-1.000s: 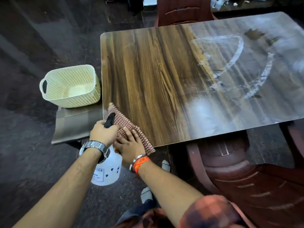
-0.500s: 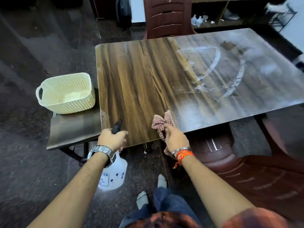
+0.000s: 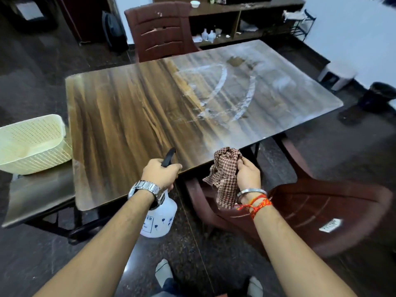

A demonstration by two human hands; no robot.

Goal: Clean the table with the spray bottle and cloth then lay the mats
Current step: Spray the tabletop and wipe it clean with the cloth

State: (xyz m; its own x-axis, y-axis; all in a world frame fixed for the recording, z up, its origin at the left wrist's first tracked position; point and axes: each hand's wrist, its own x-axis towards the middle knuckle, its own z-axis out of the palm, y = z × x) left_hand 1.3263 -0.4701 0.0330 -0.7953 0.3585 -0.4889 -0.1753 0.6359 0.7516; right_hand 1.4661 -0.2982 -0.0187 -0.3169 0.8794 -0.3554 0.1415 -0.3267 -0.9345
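**A:** Head view, the only one we have. Our left hand (image 3: 159,172) is wrapped round the neck of the bottle (image 3: 159,219). Its black nozzle pokes forward over the near edge of the table (image 3: 128,116), and its white body hangs below the tabletop.

**B:** And our right hand (image 3: 247,173) grips the cloth (image 3: 225,168), all bunched up, with its tail dangling off the edge, not on the wood.

**A:** So both hands are full, and both sit at the near edge, around the middle of it.

**B:** Now, where's the work? White smears (image 3: 222,82) arc across the far right half, ahead and to the right of us. The left half shows bare wood grain.

**A:** The table's long axis runs left to right, with the right end farther from us. That puts the cloth hand nearer the smears, we'd say. The bottle hand would have to reach across.

**B:** We judge the wiping isn't finished. And the mats? We see none in view.

**A:** A basket (image 3: 32,146) sits off to the left on a low side table (image 3: 38,194). There's also a chair (image 3: 321,211) just below the cloth hand.
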